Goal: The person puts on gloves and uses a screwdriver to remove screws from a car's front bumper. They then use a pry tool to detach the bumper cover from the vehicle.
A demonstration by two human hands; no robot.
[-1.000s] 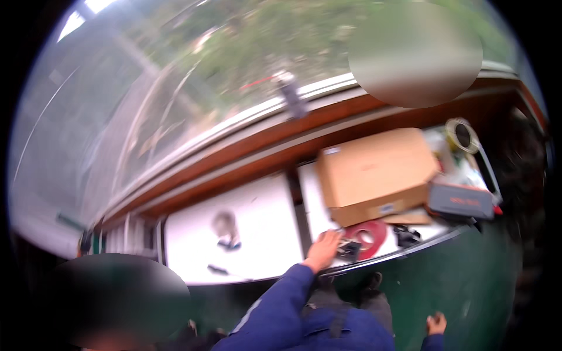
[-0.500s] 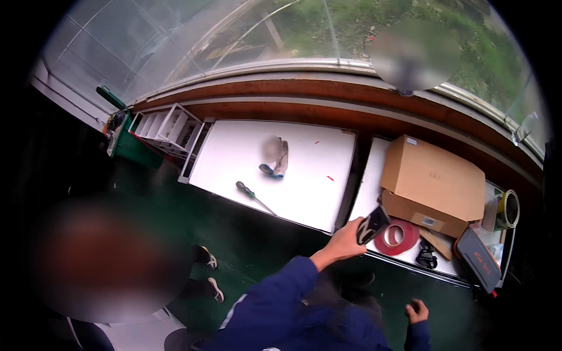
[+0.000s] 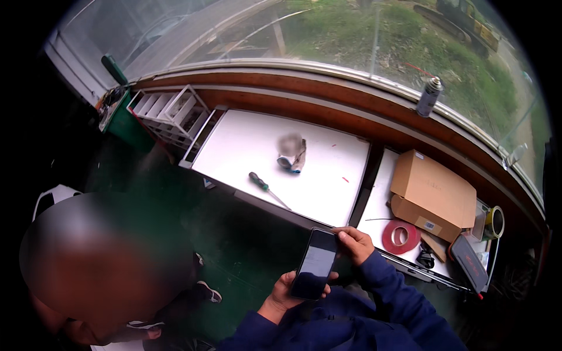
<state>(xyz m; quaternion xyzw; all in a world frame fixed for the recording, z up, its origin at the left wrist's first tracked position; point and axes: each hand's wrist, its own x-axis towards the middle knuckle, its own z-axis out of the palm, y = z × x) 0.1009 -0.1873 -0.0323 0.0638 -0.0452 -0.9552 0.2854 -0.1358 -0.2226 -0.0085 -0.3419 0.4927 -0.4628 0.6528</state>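
Observation:
A black smartphone [image 3: 317, 266] is held in front of me, its lit screen facing up. My left hand [image 3: 282, 294] is closed around the phone's lower part, with fingertips showing at the far edge. My right hand [image 3: 357, 244] pinches the phone's upper right corner between thumb and fingers. Past the phone, on the white table [image 3: 240, 143], lies a screwdriver [image 3: 266, 187] with a dark green handle. Behind it rests a pair of grey work gloves with blue edging [image 3: 298, 159], partly blurred.
On the right-hand table stand a cardboard box [image 3: 436, 193], a red tape roll [image 3: 401, 236], a dark case [image 3: 468, 263] and a yellow-black roll [image 3: 495, 223]. A spray can [image 3: 429, 96] stands on the windowsill. White trays [image 3: 170, 111] are at far left. Another person [image 3: 111, 269] is near left.
My left hand has brought the phone leftward and down from the right-hand table's edge and turned its screen up. My right hand has risen from the lower right to the phone.

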